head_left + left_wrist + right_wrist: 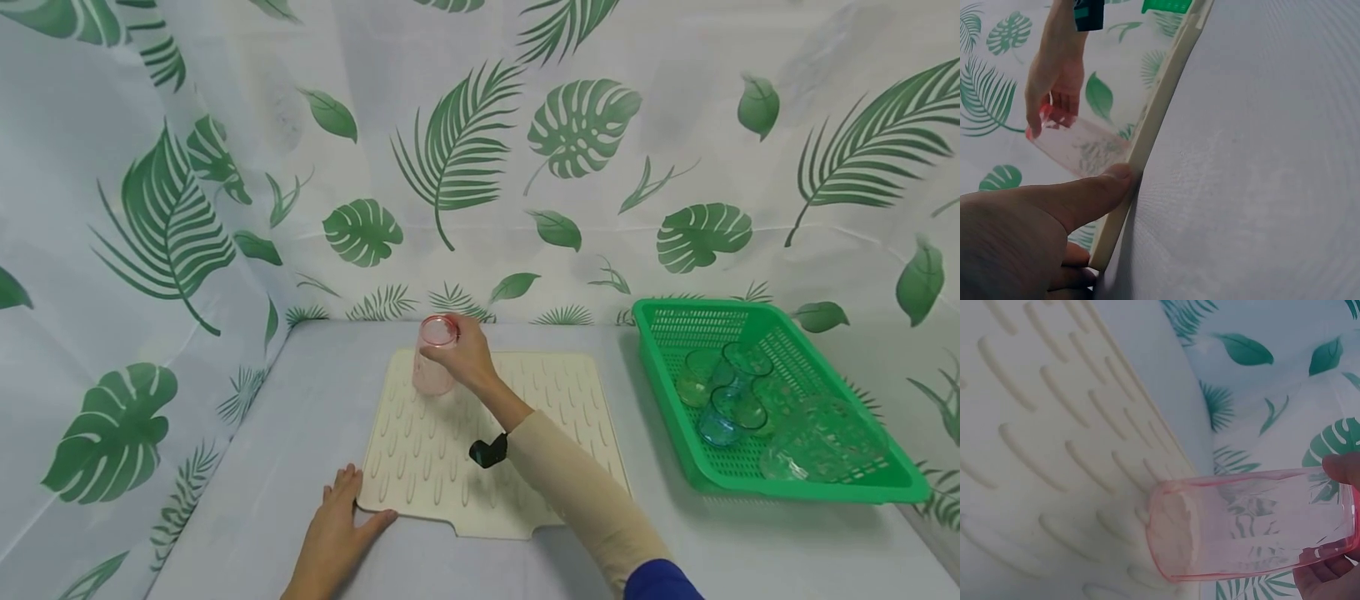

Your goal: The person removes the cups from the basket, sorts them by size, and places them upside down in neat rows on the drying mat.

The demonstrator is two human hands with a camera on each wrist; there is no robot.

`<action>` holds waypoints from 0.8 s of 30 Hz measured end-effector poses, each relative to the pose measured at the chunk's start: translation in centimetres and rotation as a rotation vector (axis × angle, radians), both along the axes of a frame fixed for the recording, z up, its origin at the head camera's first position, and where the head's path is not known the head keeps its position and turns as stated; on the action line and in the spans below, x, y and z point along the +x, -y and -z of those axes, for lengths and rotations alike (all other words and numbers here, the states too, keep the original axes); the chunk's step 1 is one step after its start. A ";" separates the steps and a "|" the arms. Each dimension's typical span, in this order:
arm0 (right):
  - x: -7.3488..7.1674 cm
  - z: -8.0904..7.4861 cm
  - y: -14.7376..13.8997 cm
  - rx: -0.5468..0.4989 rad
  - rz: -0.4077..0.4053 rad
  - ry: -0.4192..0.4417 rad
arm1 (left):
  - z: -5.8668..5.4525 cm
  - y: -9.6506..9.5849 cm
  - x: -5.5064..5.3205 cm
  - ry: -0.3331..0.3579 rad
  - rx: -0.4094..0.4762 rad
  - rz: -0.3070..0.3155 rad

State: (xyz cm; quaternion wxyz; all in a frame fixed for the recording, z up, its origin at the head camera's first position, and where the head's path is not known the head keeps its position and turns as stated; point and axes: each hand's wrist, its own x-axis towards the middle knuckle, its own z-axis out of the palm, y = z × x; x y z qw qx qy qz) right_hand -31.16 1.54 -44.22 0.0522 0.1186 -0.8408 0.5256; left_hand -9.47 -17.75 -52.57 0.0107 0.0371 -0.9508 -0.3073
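My right hand (471,357) holds a pink clear drinking glass (429,375) near its red rim, thumb on one side and fingers on the other. Upright, the glass is over the far left part of a cream drying mat (431,467) with raised ridges. Seen in the right wrist view, the base of the glass (1175,534) appears to meet the mat. My left hand (335,529) lies at the mat's near left corner, fingers extended. In the left wrist view its thumb (1100,190) touches the mat's edge.
A green plastic basket (678,450) stands on the right of the white-covered table (300,417). Inside are several glasses, among them a blue glass (720,427) and a yellowish glass (693,387), plus clear ones nearer the front. A leaf-printed curtain (480,208) hangs behind and at the left.
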 end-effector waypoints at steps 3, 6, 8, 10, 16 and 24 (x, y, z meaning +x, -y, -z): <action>-0.1 0.2 0.2 -0.013 -0.013 -0.009 | -0.1 0.1 0.1 -0.008 0.005 -0.004; -0.3 0.2 0.5 -0.008 -0.015 -0.022 | 0.0 0.2 0.1 -0.012 0.013 -0.002; -0.5 0.3 0.6 0.007 -0.016 -0.030 | 0.0 0.1 0.0 -0.012 0.019 -0.001; -0.6 0.2 0.8 0.015 -0.020 -0.035 | 0.0 0.1 0.0 -0.016 0.017 0.000; -0.8 0.1 1.2 0.037 -0.030 -0.036 | 0.2 0.2 0.0 -0.016 0.020 -0.005; -1.1 0.1 1.4 0.066 -0.058 -0.051 | 0.3 0.2 -0.1 -0.003 0.034 -0.006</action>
